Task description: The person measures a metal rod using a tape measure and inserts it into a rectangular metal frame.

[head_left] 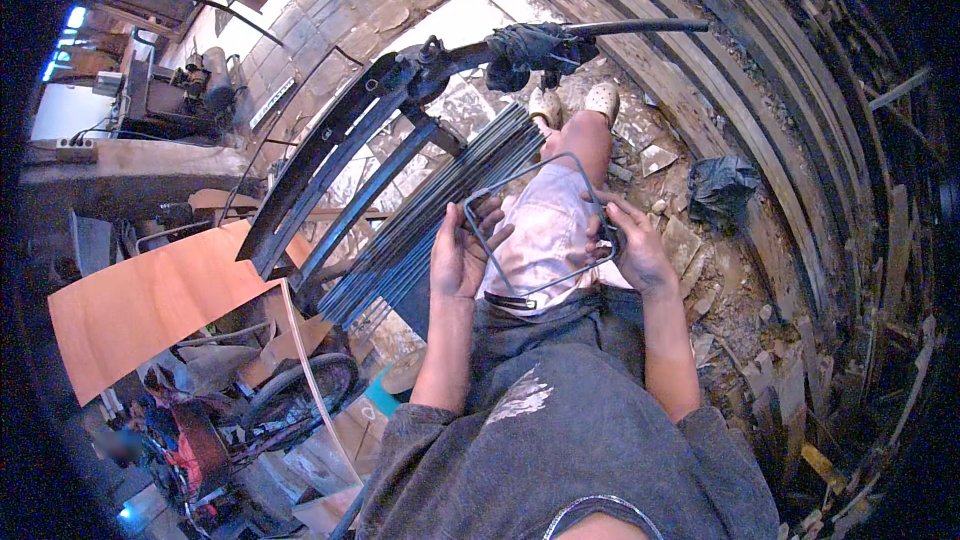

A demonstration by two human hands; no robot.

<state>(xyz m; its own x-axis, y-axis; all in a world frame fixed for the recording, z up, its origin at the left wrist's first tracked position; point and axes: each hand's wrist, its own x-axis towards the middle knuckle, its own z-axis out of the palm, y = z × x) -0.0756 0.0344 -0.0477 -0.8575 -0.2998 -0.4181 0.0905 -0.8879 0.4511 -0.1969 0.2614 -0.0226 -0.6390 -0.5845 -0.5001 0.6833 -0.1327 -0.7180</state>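
Note:
A thin metal rod bent into a roughly rectangular loop (520,178) is held up in front of my lap, between my two hands. My left hand (468,248) has its fingers curled at the loop's left side. On the right side my right hand (636,246) grips the rod, its fingertips partly hidden behind it. Left of my legs lies a bundle of long, straight metal rods (432,212). Beside that bundle stands a dark metal bench frame (345,175) with a long lever (640,27) reaching out to the right, wrapped in dark material partway along.
Long timber planks (740,60) are stacked along the right. A black plastic bag (722,186) sits on the rubble-strewn ground. An orange-brown sheet (165,295) covers part of the left side, above a wheel (300,390). Machinery (180,90) stands at the far left.

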